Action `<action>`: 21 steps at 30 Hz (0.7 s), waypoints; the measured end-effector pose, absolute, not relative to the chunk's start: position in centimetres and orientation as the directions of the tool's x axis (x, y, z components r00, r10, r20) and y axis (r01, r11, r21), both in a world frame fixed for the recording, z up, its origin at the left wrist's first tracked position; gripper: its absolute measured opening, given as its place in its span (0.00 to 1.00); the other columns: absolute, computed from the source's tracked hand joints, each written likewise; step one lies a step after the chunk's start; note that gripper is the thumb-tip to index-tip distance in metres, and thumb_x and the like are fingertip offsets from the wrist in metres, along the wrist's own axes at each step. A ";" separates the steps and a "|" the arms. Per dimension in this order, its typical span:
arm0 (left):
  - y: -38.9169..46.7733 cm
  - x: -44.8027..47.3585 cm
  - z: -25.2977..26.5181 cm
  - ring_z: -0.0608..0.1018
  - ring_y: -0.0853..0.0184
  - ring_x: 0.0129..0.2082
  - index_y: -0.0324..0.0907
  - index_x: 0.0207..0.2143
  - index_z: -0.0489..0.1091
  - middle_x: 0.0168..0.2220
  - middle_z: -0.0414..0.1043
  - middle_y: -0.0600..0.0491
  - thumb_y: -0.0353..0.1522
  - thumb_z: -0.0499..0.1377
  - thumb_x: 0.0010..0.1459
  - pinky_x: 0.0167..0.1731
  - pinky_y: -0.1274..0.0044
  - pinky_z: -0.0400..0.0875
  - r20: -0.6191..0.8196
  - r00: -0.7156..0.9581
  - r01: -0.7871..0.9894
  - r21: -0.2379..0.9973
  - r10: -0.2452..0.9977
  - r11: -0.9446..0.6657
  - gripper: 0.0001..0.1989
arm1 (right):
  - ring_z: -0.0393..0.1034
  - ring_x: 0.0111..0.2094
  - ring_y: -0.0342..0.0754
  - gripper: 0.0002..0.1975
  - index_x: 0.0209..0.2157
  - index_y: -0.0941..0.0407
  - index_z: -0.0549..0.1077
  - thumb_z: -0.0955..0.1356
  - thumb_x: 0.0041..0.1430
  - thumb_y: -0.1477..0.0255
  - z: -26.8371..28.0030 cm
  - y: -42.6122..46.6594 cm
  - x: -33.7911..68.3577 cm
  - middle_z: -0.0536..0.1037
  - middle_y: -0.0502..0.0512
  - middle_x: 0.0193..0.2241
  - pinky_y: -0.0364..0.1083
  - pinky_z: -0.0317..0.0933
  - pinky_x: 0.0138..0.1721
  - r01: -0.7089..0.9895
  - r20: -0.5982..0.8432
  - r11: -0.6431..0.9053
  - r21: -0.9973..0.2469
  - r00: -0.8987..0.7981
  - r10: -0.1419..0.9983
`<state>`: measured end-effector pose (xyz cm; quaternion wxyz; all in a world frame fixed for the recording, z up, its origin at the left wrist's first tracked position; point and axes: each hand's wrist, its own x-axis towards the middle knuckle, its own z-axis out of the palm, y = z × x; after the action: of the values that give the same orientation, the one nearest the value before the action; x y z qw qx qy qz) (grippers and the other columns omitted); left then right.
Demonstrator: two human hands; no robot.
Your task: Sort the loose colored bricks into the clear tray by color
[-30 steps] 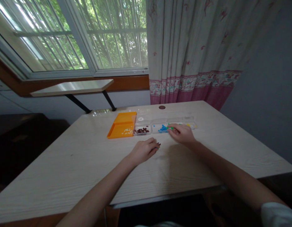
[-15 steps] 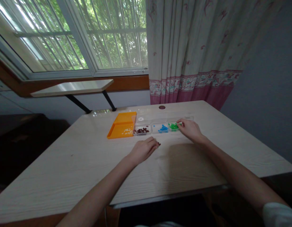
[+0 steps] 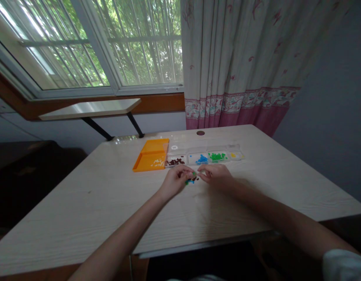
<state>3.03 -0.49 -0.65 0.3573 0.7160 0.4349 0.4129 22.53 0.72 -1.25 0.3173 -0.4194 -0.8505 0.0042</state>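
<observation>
My left hand is closed in a pinch, with a small green piece at its fingertips. My right hand comes in from the other side, thumb and forefinger pinched close to that piece; what it holds, if anything, is too small to make out. Just below the fingertips shows a little cluster of blue, brown and green pieces; whether it lies on the table or hangs from the fingers is unclear. Behind the hands, a clear compartment box holds brown pieces, blue pieces, green pieces and yellow pieces.
An open orange case with white pieces adjoins the box on the left. The pale wooden table carries a raised shelf at its back left. A curtain hangs behind the table.
My right hand has moved left and nearer, from the green compartment to my left hand. My left hand has turned upward, exposing the small coloured cluster and a green piece at its fingertips.
</observation>
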 end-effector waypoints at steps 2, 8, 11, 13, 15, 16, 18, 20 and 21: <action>-0.3 3.1 -0.9 0.68 0.73 0.22 0.35 0.30 0.71 0.25 0.70 0.52 0.35 0.57 0.51 0.22 0.81 0.60 0.253 0.271 0.273 0.905 0.929 -0.327 0.10 | 0.64 0.19 0.38 0.07 0.32 0.53 0.74 0.67 0.52 0.65 -1.4 0.1 22.0 0.72 0.45 0.17 0.38 0.52 0.24 0.690 0.560 0.672 -0.270 -0.456 0.692; -0.4 3.2 -0.9 0.71 0.71 0.25 0.35 0.29 0.72 0.26 0.71 0.50 0.35 0.59 0.48 0.24 0.80 0.63 0.223 0.319 0.239 0.922 0.921 -0.306 0.10 | 0.65 0.19 0.38 0.08 0.31 0.53 0.73 0.67 0.52 0.64 -1.5 -0.4 21.8 0.70 0.44 0.15 0.39 0.52 0.26 0.688 0.597 0.678 -0.258 -0.438 0.672; -0.4 3.1 -0.8 0.71 0.71 0.25 0.35 0.29 0.72 0.27 0.72 0.50 0.35 0.59 0.49 0.24 0.80 0.63 0.218 0.327 0.255 0.917 0.919 -0.308 0.10 | 0.64 0.18 0.38 0.08 0.30 0.54 0.73 0.66 0.53 0.64 -1.5 -0.4 21.8 0.70 0.44 0.15 0.39 0.52 0.26 0.683 0.610 0.686 -0.250 -0.440 0.660; -0.5 3.1 -0.7 0.71 0.71 0.26 0.35 0.29 0.72 0.27 0.72 0.50 0.34 0.60 0.49 0.25 0.80 0.63 0.227 0.324 0.266 0.909 0.918 -0.319 0.09 | 0.64 0.18 0.38 0.08 0.31 0.54 0.73 0.66 0.53 0.65 -1.5 -0.4 21.8 0.71 0.44 0.15 0.39 0.53 0.26 0.678 0.612 0.693 -0.246 -0.446 0.653; -0.5 3.1 -0.6 0.70 0.71 0.25 0.35 0.28 0.72 0.26 0.72 0.50 0.34 0.60 0.49 0.25 0.80 0.63 0.236 0.322 0.270 0.905 0.917 -0.328 0.09 | 0.64 0.19 0.38 0.07 0.32 0.53 0.73 0.66 0.53 0.66 -1.5 -0.4 21.8 0.71 0.44 0.16 0.39 0.53 0.27 0.670 0.615 0.701 -0.244 -0.451 0.646; -0.4 3.1 -0.7 0.70 0.72 0.25 0.35 0.28 0.72 0.26 0.71 0.51 0.34 0.60 0.49 0.24 0.80 0.62 0.240 0.320 0.272 0.903 0.916 -0.332 0.09 | 0.65 0.19 0.38 0.07 0.32 0.53 0.73 0.66 0.53 0.66 -1.5 -0.4 21.9 0.71 0.44 0.16 0.39 0.53 0.27 0.667 0.618 0.705 -0.243 -0.454 0.642; -0.4 3.1 -0.8 0.68 0.73 0.23 0.35 0.28 0.72 0.25 0.71 0.51 0.34 0.60 0.49 0.23 0.81 0.61 0.249 0.320 0.277 0.898 0.914 -0.342 0.09 | 0.64 0.19 0.39 0.07 0.33 0.53 0.73 0.65 0.53 0.67 -1.5 -0.4 21.9 0.71 0.44 0.16 0.39 0.53 0.27 0.661 0.620 0.711 -0.239 -0.459 0.636; -0.4 3.1 -0.9 0.67 0.74 0.22 0.36 0.28 0.72 0.25 0.70 0.52 0.35 0.60 0.49 0.22 0.82 0.60 0.254 0.321 0.288 0.892 0.913 -0.349 0.10 | 0.64 0.19 0.38 0.07 0.33 0.53 0.73 0.65 0.54 0.67 -1.5 -0.4 21.9 0.71 0.44 0.16 0.39 0.53 0.27 0.655 0.620 0.719 -0.234 -0.469 0.629; -0.4 3.1 -0.9 0.66 0.74 0.21 0.36 0.29 0.72 0.25 0.70 0.52 0.35 0.60 0.49 0.21 0.82 0.60 0.251 0.322 0.293 0.890 0.913 -0.348 0.10 | 0.64 0.19 0.38 0.08 0.33 0.53 0.74 0.65 0.54 0.67 -1.5 -0.4 21.9 0.72 0.44 0.16 0.39 0.53 0.27 0.653 0.621 0.721 -0.232 -0.472 0.626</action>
<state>3.10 -0.40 -0.91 0.3854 0.7159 0.4211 0.4020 21.90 -0.43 -1.48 0.3538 -0.3729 -0.8576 -0.0186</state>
